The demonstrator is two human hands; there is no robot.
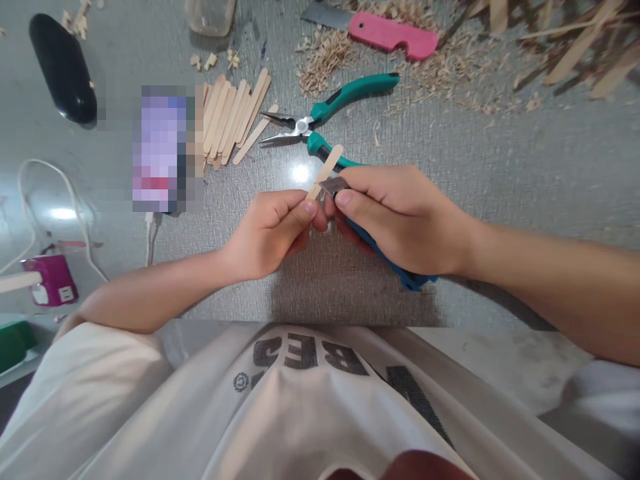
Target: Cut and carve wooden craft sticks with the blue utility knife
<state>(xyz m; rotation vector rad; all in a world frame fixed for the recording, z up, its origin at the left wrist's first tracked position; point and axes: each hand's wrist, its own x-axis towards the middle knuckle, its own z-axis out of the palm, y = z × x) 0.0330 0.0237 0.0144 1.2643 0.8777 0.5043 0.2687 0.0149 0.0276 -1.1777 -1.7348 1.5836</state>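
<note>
My left hand (273,230) pinches the lower end of a wooden craft stick (331,163) between thumb and fingers. The stick slants up and to the right. My right hand (410,217) is closed around a knife (332,187) with a short grey blade and a blue handle, part of which shows below the palm. The blade lies against the stick or just beside it, close to my left fingertips; exact contact is hard to tell. Just beyond my hands lie green-handled long-nose pliers (302,127), jaws apart, one handle partly behind the stick and my right hand.
Loose craft sticks (233,117) lie left of the pliers, beside a blurred phone (159,150) on a cable. A pink-handled knife (393,35) rests among wood shavings (325,63). Further off are a black case (63,67), a clear container (211,15) and a purple plug adapter (55,280).
</note>
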